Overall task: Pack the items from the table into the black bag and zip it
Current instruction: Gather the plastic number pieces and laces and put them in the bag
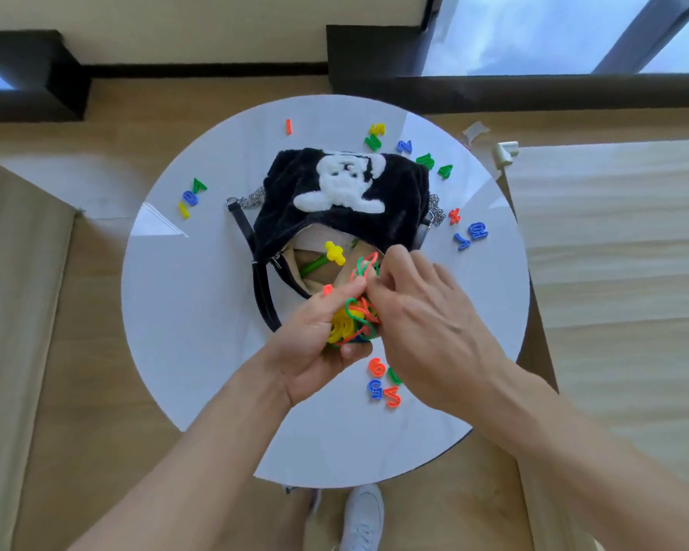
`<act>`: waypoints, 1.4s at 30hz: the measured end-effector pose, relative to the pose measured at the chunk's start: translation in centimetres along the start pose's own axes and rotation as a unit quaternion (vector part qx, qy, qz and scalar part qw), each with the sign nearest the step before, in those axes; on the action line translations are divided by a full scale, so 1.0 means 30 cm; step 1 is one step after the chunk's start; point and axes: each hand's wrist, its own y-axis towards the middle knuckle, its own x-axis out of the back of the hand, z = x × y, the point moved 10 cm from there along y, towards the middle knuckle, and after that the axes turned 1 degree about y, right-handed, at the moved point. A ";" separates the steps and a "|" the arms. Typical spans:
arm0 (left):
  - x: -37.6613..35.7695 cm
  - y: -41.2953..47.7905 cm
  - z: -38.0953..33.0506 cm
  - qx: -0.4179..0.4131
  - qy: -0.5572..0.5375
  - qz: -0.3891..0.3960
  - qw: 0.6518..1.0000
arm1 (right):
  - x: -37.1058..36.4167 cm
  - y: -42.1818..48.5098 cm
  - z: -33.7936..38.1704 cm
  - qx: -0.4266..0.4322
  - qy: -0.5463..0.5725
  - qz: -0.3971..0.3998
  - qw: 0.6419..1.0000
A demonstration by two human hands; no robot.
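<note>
A black furry bag (335, 228) with a white bear patch lies on the round white table (199, 312), its zip open toward me. Inside its beige lining sit a yellow plus sign (334, 252) and a green stick. My left hand (315, 344) is closed around a bundle of coloured plastic shapes (355, 324) just in front of the bag's mouth. My right hand (422, 324) pinches red and green shapes (364, 266) from that bundle, over the opening. Loose plastic numbers lie around the bag.
Number pieces sit in groups: at the left (191, 196), behind the bag (406, 151), at the right (468, 230), and near my hands (382, 381). A lone red piece (289, 126) lies at the back. The bag's strap (265, 296) and chain trail left. My white shoe (364, 515) shows below.
</note>
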 end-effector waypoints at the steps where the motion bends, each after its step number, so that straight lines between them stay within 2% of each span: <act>1: 0.025 0.005 -0.007 0.002 0.008 -0.011 1.000 | -0.011 0.019 0.002 -0.002 -0.012 0.011 1.000; 3: 0.072 0.011 -0.026 0.007 0.019 -0.023 1.000 | -0.034 0.063 0.006 0.008 0.007 0.028 1.000; 7: 0.171 0.017 -0.068 0.017 0.028 -0.066 0.997 | -0.063 0.160 0.017 0.023 0.210 0.075 0.974; 9: 0.221 0.038 -0.093 0.016 0.031 -0.090 0.995 | -0.053 0.223 -0.022 -0.008 0.265 0.025 0.964; 11: 0.274 0.070 -0.102 0.023 0.028 -0.119 0.992 | -0.048 0.283 -0.118 -0.089 0.300 -0.062 0.948; 13: 0.332 0.106 -0.097 0.033 0.018 -0.157 0.987 | -0.086 0.339 -0.209 -0.154 0.276 -0.108 0.943; 15: 0.376 0.145 -0.079 0.047 0.018 -0.188 0.981 | -0.152 0.401 -0.267 -0.186 0.184 -0.097 0.960; 19: 0.420 0.223 -0.040 0.065 0.020 -0.224 0.972 | -0.275 0.539 -0.267 -0.118 -0.048 -0.027 0.991; 22: 0.432 0.272 -0.029 0.065 0.007 -0.248 0.966 | -0.295 0.619 -0.266 -0.054 -0.120 -0.013 0.991; 27: 0.448 0.355 -0.056 0.071 -0.020 -0.298 0.952 | -0.137 0.690 -0.298 -0.048 -0.026 -0.098 0.994; 31: 0.437 0.420 -0.111 0.064 -0.089 -0.323 0.940 | -0.038 0.706 -0.299 -0.042 0.008 -0.130 0.991; 33: 0.425 0.439 -0.150 0.043 -0.134 -0.348 0.927 | -0.013 0.711 -0.307 -0.039 0.010 -0.140 0.989; 36: 0.411 0.449 -0.212 -0.033 -0.207 -0.384 0.899 | 0.006 0.706 -0.322 -0.041 0.020 -0.144 0.989; 39: 0.383 0.459 -0.252 -0.105 -0.245 -0.351 0.897 | 0.008 0.695 -0.324 -0.044 0.033 -0.137 0.989; 42: 0.346 0.451 -0.265 -0.128 -0.196 -0.308 0.922 | 0.010 0.675 -0.330 -0.042 0.039 -0.135 0.989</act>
